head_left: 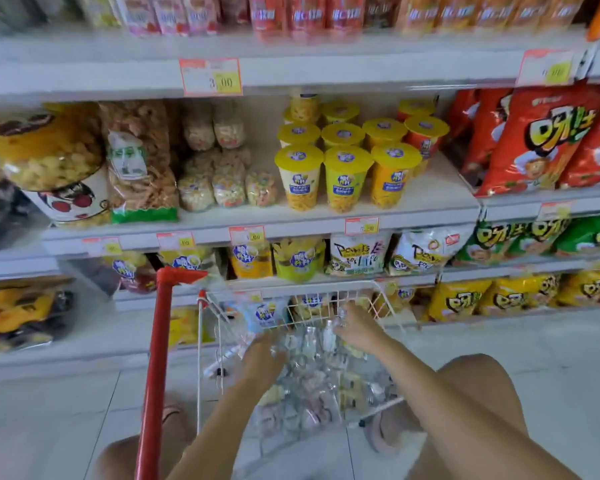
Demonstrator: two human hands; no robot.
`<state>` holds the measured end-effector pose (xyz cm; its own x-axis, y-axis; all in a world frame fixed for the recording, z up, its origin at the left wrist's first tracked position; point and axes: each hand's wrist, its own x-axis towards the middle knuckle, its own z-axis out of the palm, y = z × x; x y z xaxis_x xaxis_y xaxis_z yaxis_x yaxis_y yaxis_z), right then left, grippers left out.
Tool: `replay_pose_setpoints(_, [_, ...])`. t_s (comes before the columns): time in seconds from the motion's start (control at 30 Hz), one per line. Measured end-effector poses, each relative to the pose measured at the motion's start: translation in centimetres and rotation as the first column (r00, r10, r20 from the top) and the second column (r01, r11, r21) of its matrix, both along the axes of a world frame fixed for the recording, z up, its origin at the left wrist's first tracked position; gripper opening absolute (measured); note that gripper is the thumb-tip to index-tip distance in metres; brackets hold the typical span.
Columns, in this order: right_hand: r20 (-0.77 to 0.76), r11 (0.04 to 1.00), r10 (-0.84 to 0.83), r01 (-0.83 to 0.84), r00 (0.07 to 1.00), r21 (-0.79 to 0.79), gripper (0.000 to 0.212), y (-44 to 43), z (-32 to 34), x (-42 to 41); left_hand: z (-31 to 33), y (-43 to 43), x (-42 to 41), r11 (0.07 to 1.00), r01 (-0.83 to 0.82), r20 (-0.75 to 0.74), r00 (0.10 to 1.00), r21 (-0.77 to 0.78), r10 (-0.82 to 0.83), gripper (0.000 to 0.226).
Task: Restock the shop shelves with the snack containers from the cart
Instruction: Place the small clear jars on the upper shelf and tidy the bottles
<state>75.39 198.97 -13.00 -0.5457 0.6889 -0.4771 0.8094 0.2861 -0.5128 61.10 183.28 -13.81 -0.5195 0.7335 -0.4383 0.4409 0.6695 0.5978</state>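
A white wire cart (pixel 392 306) with a red handle post (pixel 158 341) stands in front of the shelves. It holds several clear plastic snack containers (pixel 312 386). Both my hands reach down into it. My left hand (pixel 262 358) has its fingers curled among the containers at the cart's left side. My right hand (pixel 357 325) is at the far right of the cart, fingers bent over the top of a clear container (pixel 328 336). Motion blur hides whether either hand has a firm grip. On the middle shelf (pixel 430 202) stand several similar small clear containers (pixel 229 188) of coloured snacks.
Yellow-lidded snack cups (pixel 347 178) fill the shelf's middle, with bare shelf to their right. Red snack bags (pixel 534 140) stand at the right, a large bag (pixel 136 161) and round tubs (pixel 49 150) at the left. My knees flank the cart on the tiled floor.
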Motion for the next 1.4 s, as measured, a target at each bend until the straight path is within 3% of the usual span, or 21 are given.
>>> replay_pose_setpoints(0.17, [-0.031,0.980,-0.188,0.186,0.982,-0.068,0.085,1.0,-8.2,1.8,-5.8,0.7,0.8,0.992,-0.015,0.071,0.997,-0.124,0.024,0.044])
replay_pose_setpoints(0.27, [-0.063,0.971,-0.234,0.231,0.970,-0.053,0.080,2.1,-10.7,1.9,-7.5,3.6,1.0,0.993,-0.054,0.134,0.989,-0.109,0.069,0.051])
replay_pose_setpoints(0.37, [-0.149,0.962,-0.272,0.271,0.951,-0.029,0.067,3.2,-12.1,1.3,-9.0,7.1,1.6,0.984,-0.166,0.292,0.940,-0.069,0.179,0.051])
replay_pose_setpoints(0.43, [-0.187,0.970,-0.200,0.221,0.962,0.097,0.065,3.9,-12.1,0.5,-9.7,9.5,2.1,0.980,-0.192,0.324,0.925,-0.053,0.199,0.052])
replay_pose_setpoints(0.53, [-0.092,0.966,0.037,-0.012,0.995,0.260,0.072,5.1,-11.6,-0.1,-10.6,12.6,2.9,0.990,-0.136,0.343,0.929,-0.043,0.142,0.050])
replay_pose_setpoints(0.7, [0.113,0.921,0.271,-0.292,0.956,0.259,0.083,5.7,-11.1,0.4,-12.0,15.0,4.2,0.999,-0.052,0.261,0.964,-0.002,0.051,0.020])
replay_pose_setpoints(0.87, [0.224,0.896,0.285,-0.342,0.932,0.283,0.077,6.5,-10.3,0.0,-12.3,14.6,4.9,0.995,-0.097,0.269,0.959,0.004,0.092,0.031])
replay_pose_setpoints(0.93, [0.173,0.923,0.254,-0.292,0.952,0.250,0.067,6.7,-10.1,0.0,-11.9,13.9,4.7,0.992,-0.123,0.300,0.947,0.010,0.115,0.030])
replay_pose_setpoints(1.03, [-0.015,0.980,0.088,-0.084,0.996,0.180,0.038,6.4,-9.0,0.2,-10.7,12.2,3.5,0.980,-0.196,0.333,0.926,0.022,0.177,0.009])
replay_pose_setpoints(1.1, [-0.136,0.984,-0.031,0.054,0.990,0.168,0.020,6.2,-7.1,0.4,-8.8,10.7,2.4,0.960,-0.269,0.363,0.904,0.073,0.225,0.015])
replay_pose_setpoints(1.2, [-0.305,0.982,-0.112,0.152,0.946,0.111,0.027,5.5,-2.4,0.6,-4.5,7.9,0.5,0.916,-0.355,0.378,0.887,0.189,0.266,0.027])
replay_pose_setpoints(1.3, [-0.349,0.987,-0.123,0.153,0.929,0.059,0.043,4.2,3.6,0.2,0.8,5.7,-1.3,0.852,-0.365,0.310,0.916,0.375,0.256,0.026])
replay_pose_setpoints(1.4, [-0.444,0.981,-0.186,0.142,0.877,-0.131,0.041,2.5,9.3,-1.1,6.4,3.7,-2.3,0.749,-0.415,0.347,0.901,0.516,0.260,0.022])
